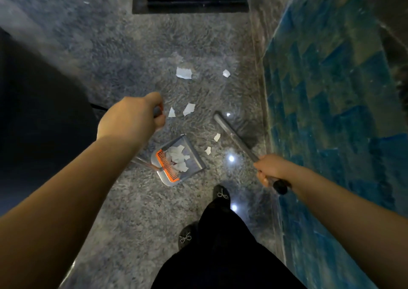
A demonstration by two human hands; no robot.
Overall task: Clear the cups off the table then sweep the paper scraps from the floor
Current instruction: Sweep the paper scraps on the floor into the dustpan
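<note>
Sweeping is under way. The left hand (132,116) grips the dustpan (178,160) handle; the right hand (271,169) holds the broom (234,134). Paper scraps (184,73) lie at twelve o'clock, needing brushing into the pan.

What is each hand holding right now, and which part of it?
The left hand grips the top of the dustpan's upright handle. The right hand grips the broom near the upper end of its handle, just below the black end grip.
</note>
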